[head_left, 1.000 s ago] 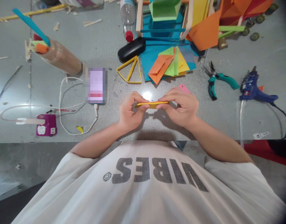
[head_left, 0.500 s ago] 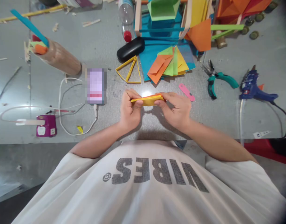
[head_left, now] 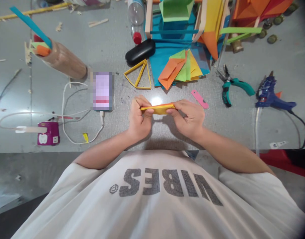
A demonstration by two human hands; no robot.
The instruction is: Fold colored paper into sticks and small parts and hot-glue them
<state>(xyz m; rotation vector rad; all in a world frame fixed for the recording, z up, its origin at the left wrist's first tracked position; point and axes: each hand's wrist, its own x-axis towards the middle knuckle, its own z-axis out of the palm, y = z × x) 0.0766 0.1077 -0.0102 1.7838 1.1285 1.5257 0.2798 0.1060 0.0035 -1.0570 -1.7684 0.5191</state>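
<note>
Our left hand (head_left: 139,121) is closed in a pinch on the left end of a folded yellow paper piece (head_left: 160,109), thumb on its near face and curled fingers behind. Our right hand (head_left: 191,120) grips the right end the same way, its thumb near the lower edge. Between them we hold the piece nearly level, left to right, an orange strip showing along its far edge. It is in front of us over the near part of the table (head_left: 167,141); we cannot tell whether it touches the surface. Our forearms (head_left: 102,151) slant inward from both sides across the table's near edge, hands turned toward each other. Just beyond our right hand lies a pink tool (head_left: 199,99); farther off, beyond our left, a yellow triangular frame (head_left: 140,75).
</note>
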